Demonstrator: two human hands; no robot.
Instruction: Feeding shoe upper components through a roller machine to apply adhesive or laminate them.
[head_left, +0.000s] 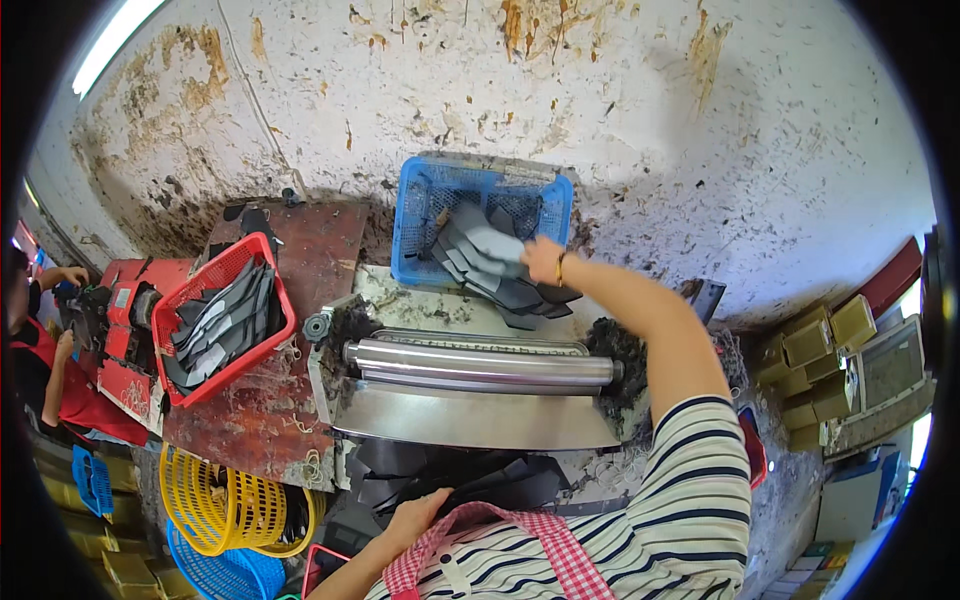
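Note:
My right hand (543,260) reaches over the right front of a blue mesh basket (404,240), its fingers closed at the edge of a light grey cut sheet piece (490,238) that is blurred by motion. More dark grey and black cut pieces (505,292) are heaped in the basket and hang over its front rim. My left hand (415,515) is low, in front of my apron, with its fingers together beside a spread of black sheet pieces (490,475). What those fingers hold, if anything, is hidden. Between my hands lies a machine with shiny metal rollers (480,362) and a sloping metal plate (480,412).
A red basket (285,300) with similar pieces stands on the worn red-brown table (335,235) at left. Yellow baskets (190,500) and a blue one (250,572) sit lower left. Another person (60,370) works at far left. Cardboard boxes (808,345) are stacked at right.

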